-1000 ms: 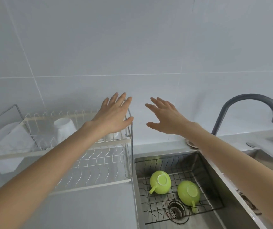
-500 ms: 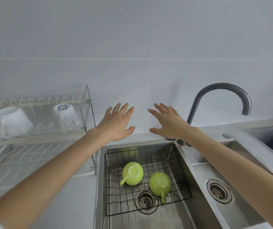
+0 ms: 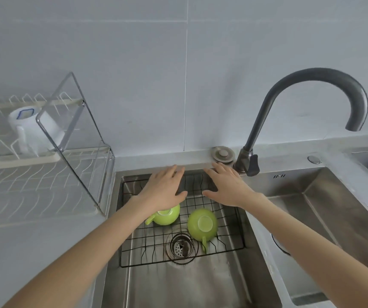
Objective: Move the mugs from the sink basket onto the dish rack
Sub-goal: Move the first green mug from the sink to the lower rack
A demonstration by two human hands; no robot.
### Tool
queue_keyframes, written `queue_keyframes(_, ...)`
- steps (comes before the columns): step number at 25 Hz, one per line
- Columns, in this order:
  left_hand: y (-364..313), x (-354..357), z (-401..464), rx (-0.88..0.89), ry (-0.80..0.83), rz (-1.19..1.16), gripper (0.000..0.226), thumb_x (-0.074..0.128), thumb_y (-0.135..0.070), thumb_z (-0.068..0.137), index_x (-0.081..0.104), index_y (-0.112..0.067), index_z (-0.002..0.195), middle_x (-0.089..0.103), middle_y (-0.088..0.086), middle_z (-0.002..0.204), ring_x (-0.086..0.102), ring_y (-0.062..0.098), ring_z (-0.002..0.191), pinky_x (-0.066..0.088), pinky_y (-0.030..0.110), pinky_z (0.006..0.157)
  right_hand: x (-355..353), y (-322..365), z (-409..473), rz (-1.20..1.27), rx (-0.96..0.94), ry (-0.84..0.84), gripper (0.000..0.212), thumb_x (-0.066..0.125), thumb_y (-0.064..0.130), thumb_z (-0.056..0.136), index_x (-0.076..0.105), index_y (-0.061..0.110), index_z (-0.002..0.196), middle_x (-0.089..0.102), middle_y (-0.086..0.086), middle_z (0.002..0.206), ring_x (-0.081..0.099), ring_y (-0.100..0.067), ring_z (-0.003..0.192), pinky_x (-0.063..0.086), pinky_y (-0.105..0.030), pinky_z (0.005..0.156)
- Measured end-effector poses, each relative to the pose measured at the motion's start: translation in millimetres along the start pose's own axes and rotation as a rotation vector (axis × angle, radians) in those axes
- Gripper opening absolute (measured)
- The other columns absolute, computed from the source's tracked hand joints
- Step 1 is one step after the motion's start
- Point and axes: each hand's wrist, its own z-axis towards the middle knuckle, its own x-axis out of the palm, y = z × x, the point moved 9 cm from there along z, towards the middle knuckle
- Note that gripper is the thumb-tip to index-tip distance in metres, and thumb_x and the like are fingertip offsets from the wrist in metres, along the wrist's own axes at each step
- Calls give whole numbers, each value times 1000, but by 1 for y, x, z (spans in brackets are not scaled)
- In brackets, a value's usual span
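Both hands reach out flat over the sink basket [image 3: 223, 247], palms down, and neither holds anything. The left hand [image 3: 164, 190] has its fingers [image 3: 174, 172] spread and loose, tips near the sink's back edge. The right hand [image 3: 227, 187] lies beside it, a gap of wire grid showing between the two thumbs; its fingers [image 3: 216, 168] are likewise stretched out and relaxed.

Two green mugs sit upside down in the basket. The left mug [image 3: 167, 215] is just under the heel of the left hand, partly hidden by it, its handle pointing away to the left; whether the hand touches it cannot be told. The right mug [image 3: 202, 225] stands below the gap between the hands, clear of both, its handle pointing toward the camera, next to the drain [image 3: 180, 247].

The rack [image 3: 34, 181] stands on the table left of the left fingers, well apart from them. A white mug [image 3: 34, 130] rests inverted on its upper tier. The faucet [image 3: 307, 103] rises just right of the right fingers.
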Motion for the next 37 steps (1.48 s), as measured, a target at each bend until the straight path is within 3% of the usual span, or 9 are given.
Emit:
queue_keyframes(5,0,60,27,-43,136,-68,68,39,-40,93,6,-15,146,7,10,158,10,27,145,17,44,119,62,-32,17,118,75,131,69,50,37,90,16,18,147,14,-14,157,11,-29,145,14,-43,119)
queue_keyframes(13,8,154,57,-172,308,-361,65,44,-37,92,14,-14,145,26,10,152,31,27,137,33,42,111,159,-74,29,459,279,295,60,50,25,92,23,10,143,34,-22,143,39,-37,130,36,-43,108)
queue_keyframes(17,12,191,68,-311,329,-609,63,48,-34,91,21,-11,143,36,11,147,40,23,132,34,34,107,192,-88,35,597,374,306,58,49,19,92,23,8,143,39,-24,138,46,-37,123,40,-40,103)
queue_keyframes(20,15,216,74,-393,318,-716,59,53,-31,89,29,-10,139,42,13,141,44,24,127,35,32,104,212,-94,37,652,412,308,59,50,17,91,22,9,143,36,-21,141,41,-35,127,36,-40,106)
queue_keyframes(23,17,237,74,-453,327,-769,61,57,-30,87,30,-10,138,43,14,138,44,25,126,36,32,103,222,-95,40,704,421,283,60,48,17,92,19,10,145,31,-17,146,38,-32,131,36,-41,108)
queue_keyframes(28,17,246,74,-525,282,-954,57,61,-19,85,33,-6,134,52,11,133,50,22,121,36,17,86,229,-94,43,730,426,268,64,46,22,94,12,11,147,21,-15,153,28,-31,138,28,-39,113)
queue_keyframes(37,14,230,65,-535,242,-1092,54,61,-15,85,37,-7,133,55,14,129,55,26,116,44,31,96,202,-91,31,788,474,190,61,52,22,92,23,10,144,35,-19,142,41,-32,129,35,-35,106)
